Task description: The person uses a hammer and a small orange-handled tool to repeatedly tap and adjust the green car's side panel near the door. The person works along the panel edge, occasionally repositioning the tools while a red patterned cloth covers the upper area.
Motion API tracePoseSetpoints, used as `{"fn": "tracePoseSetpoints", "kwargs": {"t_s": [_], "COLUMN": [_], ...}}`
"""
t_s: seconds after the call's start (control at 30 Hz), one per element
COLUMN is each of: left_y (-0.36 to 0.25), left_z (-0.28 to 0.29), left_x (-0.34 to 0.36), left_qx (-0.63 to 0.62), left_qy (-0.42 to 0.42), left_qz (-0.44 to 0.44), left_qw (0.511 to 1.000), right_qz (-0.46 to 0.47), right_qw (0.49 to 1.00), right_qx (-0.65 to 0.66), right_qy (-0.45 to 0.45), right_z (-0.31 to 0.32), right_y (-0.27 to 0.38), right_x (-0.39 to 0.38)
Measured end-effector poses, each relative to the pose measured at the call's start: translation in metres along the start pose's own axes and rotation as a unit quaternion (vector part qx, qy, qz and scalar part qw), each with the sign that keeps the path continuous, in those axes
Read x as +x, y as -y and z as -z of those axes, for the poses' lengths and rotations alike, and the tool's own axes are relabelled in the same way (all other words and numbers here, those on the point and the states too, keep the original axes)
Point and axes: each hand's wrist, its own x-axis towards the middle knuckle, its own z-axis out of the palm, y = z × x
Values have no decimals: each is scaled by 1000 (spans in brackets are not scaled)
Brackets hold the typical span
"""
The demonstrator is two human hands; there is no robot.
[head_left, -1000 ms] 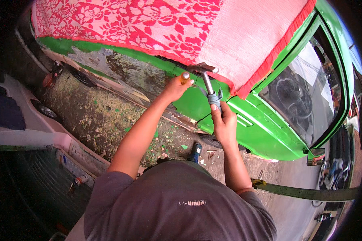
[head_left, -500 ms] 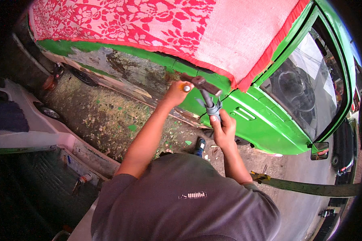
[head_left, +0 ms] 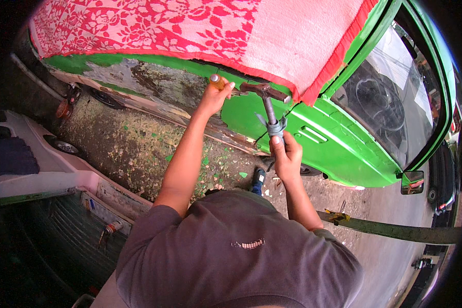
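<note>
My left hand [head_left: 213, 99] is closed around an amber-handled tool [head_left: 219, 82] with a round metal cap on its butt. Its working end is hidden, so I cannot tell a chisel from a screwdriver. My right hand [head_left: 287, 156] grips a hammer [head_left: 268, 107] low on its shaft, where grey strips are wrapped and tied. The rusty-brown hammer head is up, just right of my left hand and apart from the capped handle. Behind both tools is the green side of a vehicle [head_left: 241, 115], with a stretch of stripped, patchy bodywork [head_left: 174, 86] to the left.
A red and pink floral towel [head_left: 200, 31] drapes over the vehicle's upper side. The door's mirror [head_left: 412, 183] juts out at right. Paint flakes litter the ground [head_left: 133, 149]. A pale vehicle [head_left: 69, 182] stands close at left; a long bar [head_left: 385, 229] crosses at right.
My left hand has moved up and left with the amber-handled tool, away from the hammer head. The hammer has risen slightly and stands more upright in my right hand.
</note>
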Motion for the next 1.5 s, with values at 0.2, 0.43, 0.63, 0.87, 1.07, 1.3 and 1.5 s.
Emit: {"fn": "tracePoseSetpoints", "kwargs": {"t_s": [0.2, 0.43, 0.63, 0.87, 1.07, 1.3, 1.5], "left_y": [-12, -8, -2, -20, -3, -2, 6], "left_z": [1, -1, 0, -7, -1, 0, -1], "left_x": [6, 2, 1, 2, 9, 14, 8], "left_qx": [54, 73, 94, 162, 165, 178, 159], "left_qy": [20, 28, 47, 63, 65, 84, 71], "left_qz": [18, 15, 15, 40, 41, 42, 36], "left_qw": [998, 997, 994, 984, 983, 980, 984], "right_qz": [-2, 9, 52, 97, 66, 63, 86], "right_qw": [1000, 1000, 997, 963, 987, 969, 979], "right_qx": [-4, -5, -55, -250, -143, -240, -187], "right_qy": [-1, 5, 5, -2, -23, -1, -3], "right_z": [3, 2, 0, -7, 2, -7, -7], "right_y": [9, 15, 38, 50, 51, 46, 45], "right_x": [18, 30, 29, 31, 28, 34, 31]}}
